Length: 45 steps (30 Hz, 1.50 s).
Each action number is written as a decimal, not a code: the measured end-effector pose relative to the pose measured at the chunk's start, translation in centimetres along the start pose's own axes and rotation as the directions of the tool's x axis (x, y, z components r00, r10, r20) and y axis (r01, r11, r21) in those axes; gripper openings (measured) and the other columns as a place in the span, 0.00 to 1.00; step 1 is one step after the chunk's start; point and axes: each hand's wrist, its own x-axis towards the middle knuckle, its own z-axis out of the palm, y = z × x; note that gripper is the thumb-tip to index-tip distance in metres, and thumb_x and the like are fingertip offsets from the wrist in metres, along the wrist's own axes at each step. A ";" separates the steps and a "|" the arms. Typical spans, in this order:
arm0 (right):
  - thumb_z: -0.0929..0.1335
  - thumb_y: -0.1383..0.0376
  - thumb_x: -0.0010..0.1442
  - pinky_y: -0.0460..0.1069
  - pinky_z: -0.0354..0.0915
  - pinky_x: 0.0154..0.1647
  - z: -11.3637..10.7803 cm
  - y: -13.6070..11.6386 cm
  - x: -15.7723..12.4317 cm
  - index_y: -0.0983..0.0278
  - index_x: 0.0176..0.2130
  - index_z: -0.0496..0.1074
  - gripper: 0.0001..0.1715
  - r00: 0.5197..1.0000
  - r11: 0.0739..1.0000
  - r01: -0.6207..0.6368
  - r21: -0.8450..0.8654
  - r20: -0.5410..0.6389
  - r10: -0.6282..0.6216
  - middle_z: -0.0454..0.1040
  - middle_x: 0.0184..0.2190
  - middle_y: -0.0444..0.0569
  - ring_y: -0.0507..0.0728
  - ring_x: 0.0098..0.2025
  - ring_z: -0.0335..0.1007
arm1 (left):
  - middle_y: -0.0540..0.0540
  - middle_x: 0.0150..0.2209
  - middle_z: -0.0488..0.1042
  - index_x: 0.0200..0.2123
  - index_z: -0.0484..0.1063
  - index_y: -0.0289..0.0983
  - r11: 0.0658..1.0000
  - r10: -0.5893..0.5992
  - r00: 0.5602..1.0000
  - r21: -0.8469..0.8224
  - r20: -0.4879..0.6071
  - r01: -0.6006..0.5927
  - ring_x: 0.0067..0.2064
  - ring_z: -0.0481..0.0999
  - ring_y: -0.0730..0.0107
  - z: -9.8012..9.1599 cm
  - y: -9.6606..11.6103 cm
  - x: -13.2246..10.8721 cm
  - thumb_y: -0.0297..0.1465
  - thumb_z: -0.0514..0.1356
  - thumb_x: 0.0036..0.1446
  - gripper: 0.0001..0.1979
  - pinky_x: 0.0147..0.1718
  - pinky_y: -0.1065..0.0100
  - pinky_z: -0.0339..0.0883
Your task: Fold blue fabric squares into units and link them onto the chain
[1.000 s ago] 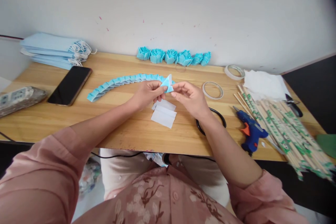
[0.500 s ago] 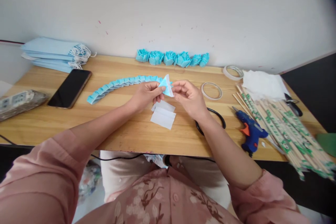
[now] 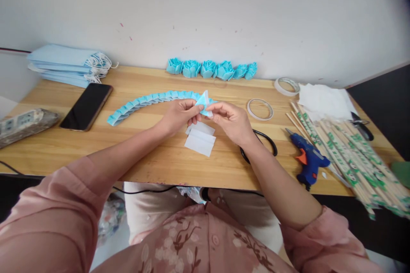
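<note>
A small folded piece of blue and white mask fabric is held up between both hands over the middle of the table. My left hand pinches its left side, thumb on top. On its right edge, the thumb and fingers of my right hand press the white border. Just below lie white rectangular fabric pieces, partly overlapping. Behind my hands curves a row of folded blue pieces, its right end partly hidden by them.
Blue fabric roses line the wall. Stacked masks, a phone and a wrapped power strip lie left. Tape rolls, black-handled scissors, a blue glue gun and wrapped chopsticks lie right.
My right fingers have moved onto the fabric piece's white right edge and now fold or press it, covering more of it. My left hand keeps its pinch.
</note>
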 end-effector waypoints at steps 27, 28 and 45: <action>0.77 0.56 0.51 0.51 0.71 0.43 0.2 0.4 0.5 0.60 0.41 0.73 0.20 0.985 0.974 -0.141 0.177 -0.072 0.155 0.81 0.32 0.43 0.53 0.36 0.78 | 0.49 0.21 0.73 0.22 0.70 0.35 0.993 0.084 0.996 0.085 0.008 -0.084 0.22 0.67 0.79 0.1 -0.1 -0.1 0.42 0.64 0.56 0.18 0.21 0.74 0.60; 0.77 0.56 0.51 0.52 0.72 0.44 0.2 0.5 0.5 0.60 0.44 0.73 0.22 0.985 0.974 -0.144 0.175 -0.065 0.157 0.81 0.33 0.43 0.54 0.37 0.78 | 0.49 0.21 0.73 0.22 0.70 0.35 0.993 0.084 0.996 0.084 0.007 -0.084 0.22 0.66 0.79 0.1 0.0 -0.1 0.42 0.64 0.56 0.18 0.21 0.74 0.60; 0.74 0.59 0.52 0.50 0.69 0.39 0.2 -0.2 0.5 0.62 0.50 0.74 0.26 0.985 0.987 -0.143 0.068 -0.089 0.149 0.80 0.31 0.43 0.52 0.33 0.74 | 0.49 0.21 0.72 0.24 0.74 0.34 0.995 0.048 0.998 0.087 0.033 -0.051 0.22 0.66 0.79 -0.1 -0.6 0.1 0.43 0.66 0.54 0.18 0.21 0.75 0.60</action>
